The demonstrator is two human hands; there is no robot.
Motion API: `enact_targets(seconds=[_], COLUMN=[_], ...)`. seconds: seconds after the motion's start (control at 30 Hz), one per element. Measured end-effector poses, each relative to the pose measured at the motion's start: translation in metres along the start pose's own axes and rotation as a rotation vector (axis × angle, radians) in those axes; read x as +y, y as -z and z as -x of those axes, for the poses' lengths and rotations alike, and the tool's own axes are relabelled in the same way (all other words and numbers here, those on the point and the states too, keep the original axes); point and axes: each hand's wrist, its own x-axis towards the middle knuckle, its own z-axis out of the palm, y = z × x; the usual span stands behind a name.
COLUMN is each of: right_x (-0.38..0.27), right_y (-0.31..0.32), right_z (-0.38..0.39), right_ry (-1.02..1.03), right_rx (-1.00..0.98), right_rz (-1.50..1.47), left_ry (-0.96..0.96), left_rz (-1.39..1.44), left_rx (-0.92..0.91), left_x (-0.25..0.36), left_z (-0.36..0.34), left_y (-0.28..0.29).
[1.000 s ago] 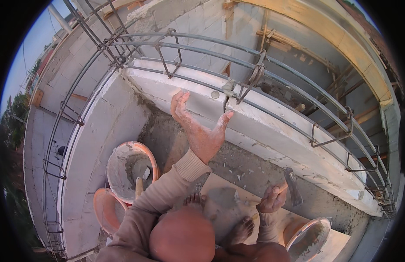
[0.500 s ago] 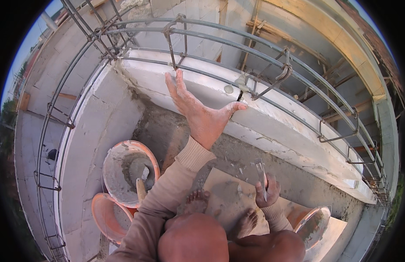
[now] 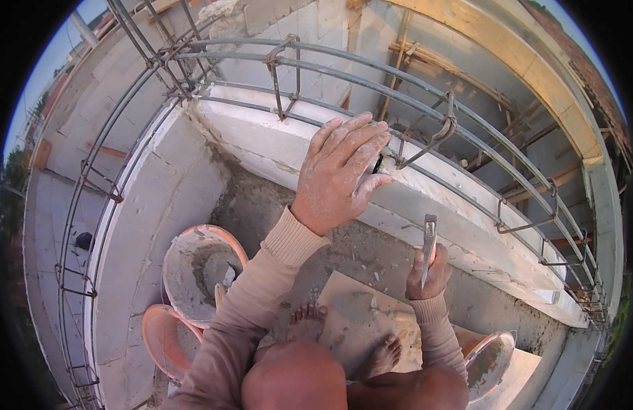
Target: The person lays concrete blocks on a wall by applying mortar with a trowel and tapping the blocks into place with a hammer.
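Observation:
My left hand [image 3: 340,174] lies over the upper edge of a pale block wall [image 3: 244,123], beside a narrow dark gap [image 3: 379,164], fingers extended and thumb out to the right; what is under the fingertips is hidden. Steel rebar cages [image 3: 343,75] run along the wall just above the hand. Lower right, my right hand [image 3: 429,277] grips a hammer-like tool [image 3: 429,229] with a flat metal head, held upright a short distance below the wall.
Two orange-rimmed buckets [image 3: 224,232] stand lower left, one holding grey mortar, beside another block wall [image 3: 135,212]. A third bucket [image 3: 494,338] is lower right near a tan board [image 3: 347,290] by my bare feet. Timber formwork [image 3: 466,20] and open structure lie beyond the rebar.
My left hand has turned from upright, spread fingers to lying over the wall edge, further right. My right hand and the tool have risen toward the wall, the tool turning upright.

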Motion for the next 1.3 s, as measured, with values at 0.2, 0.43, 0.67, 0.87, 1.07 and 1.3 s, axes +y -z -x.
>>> enact_targets(seconds=[0.2,0.43,0.67,0.87,1.07,1.3], right_x=[-0.003,-0.004,-0.004,0.007,-0.002,0.018], right_y=[0.001,-0.001,-0.016,-0.019,-0.016,-0.002], right_z=[0.002,-0.001,-0.01,-0.007,-0.002,0.039], right_ry=[-0.141,-0.055,-0.104,-0.123,-0.136,-0.189], right_rx=[0.002,0.061,0.009,0.027,0.021,-0.071], right_rz=[-0.048,-0.02,-0.024,-0.056,-0.117,-0.207], left_ry=[-0.032,-0.034,-0.042,-0.035,-0.019,-0.011], left_rz=[0.108,0.001,-0.032,-0.022,-0.048,-0.091], left_rx=[-0.148,-0.063,-0.032,-0.045,-0.046,0.034], left_x=[0.003,0.011,0.009,0.012,0.008,0.014], left_z=[-0.016,-0.013,-0.012,-0.017,-0.009,0.002], left_y=[0.001,-0.002,-0.004,-0.004,-0.003,-0.011])
